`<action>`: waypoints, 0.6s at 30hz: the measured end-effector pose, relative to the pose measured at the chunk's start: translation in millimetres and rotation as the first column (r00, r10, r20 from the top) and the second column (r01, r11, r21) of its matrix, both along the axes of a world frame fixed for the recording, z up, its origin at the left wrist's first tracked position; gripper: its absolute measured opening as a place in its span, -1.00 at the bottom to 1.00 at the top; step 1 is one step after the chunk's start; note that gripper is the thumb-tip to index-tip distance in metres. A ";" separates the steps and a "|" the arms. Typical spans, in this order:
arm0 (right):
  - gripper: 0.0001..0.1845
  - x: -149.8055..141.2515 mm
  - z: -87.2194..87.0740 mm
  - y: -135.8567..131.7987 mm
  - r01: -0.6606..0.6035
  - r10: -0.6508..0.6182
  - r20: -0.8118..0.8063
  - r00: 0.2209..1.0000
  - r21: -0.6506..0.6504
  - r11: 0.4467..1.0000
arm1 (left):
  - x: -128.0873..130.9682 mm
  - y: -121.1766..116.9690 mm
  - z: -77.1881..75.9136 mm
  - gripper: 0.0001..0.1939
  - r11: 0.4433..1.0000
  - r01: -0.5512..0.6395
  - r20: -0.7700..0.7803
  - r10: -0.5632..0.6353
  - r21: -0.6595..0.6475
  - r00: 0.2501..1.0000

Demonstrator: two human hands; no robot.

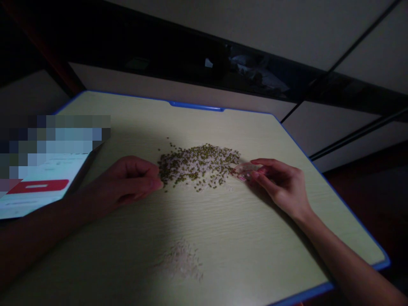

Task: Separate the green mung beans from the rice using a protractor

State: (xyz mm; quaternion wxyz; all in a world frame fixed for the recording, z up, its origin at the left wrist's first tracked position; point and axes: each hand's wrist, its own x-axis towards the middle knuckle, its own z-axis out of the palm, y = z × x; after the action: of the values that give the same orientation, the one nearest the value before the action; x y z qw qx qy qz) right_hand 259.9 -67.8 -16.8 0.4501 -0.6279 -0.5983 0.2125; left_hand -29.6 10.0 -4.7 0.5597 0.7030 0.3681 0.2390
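A mixed pile of green mung beans [207, 159] and pale rice grains [208, 165] lies in the middle of the table. At its left edge my left hand [132, 180] is closed, thumb and forefinger pinched together; anything between them is hidden. On the opposite side my right hand [282, 182] grips a small clear plastic piece with pink marks [245, 171], perhaps a wrapper or shallow cup, its tip touching the pile's right edge. Nearer to me lies a separate small heap of rice [181, 261], without visible beans.
The pale wood-grain table [242, 238] has a blue rim, with a blue handle [197, 106] at the far edge. A lit screen [41, 187], partly pixelated, stands at the left beside my forearm. Cabinet fronts [344, 127] with a dark glossy band rise behind the table.
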 end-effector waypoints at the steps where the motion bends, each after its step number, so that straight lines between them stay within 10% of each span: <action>1: -0.81 0.2 -0.2 -0.2 -0.002 0.002 -0.002 1.000 0.002 1.000 | -0.2 0.3 -0.3 -0.68 0.999 -0.004 0.001 0.004 -0.047 1.000; 18: -0.82 1.9 0.8 0.0 0.038 -0.040 0.069 0.997 0.018 0.999 | -0.1 1.8 -1.5 -0.70 0.966 -0.049 0.016 0.055 -0.252 0.998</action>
State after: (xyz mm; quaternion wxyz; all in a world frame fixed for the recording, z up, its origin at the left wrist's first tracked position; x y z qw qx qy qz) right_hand 261.8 -67.8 -16.0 0.4385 -0.6426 -0.6029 0.1767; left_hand -29.7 11.9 -6.3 0.6420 0.6137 0.4073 0.2128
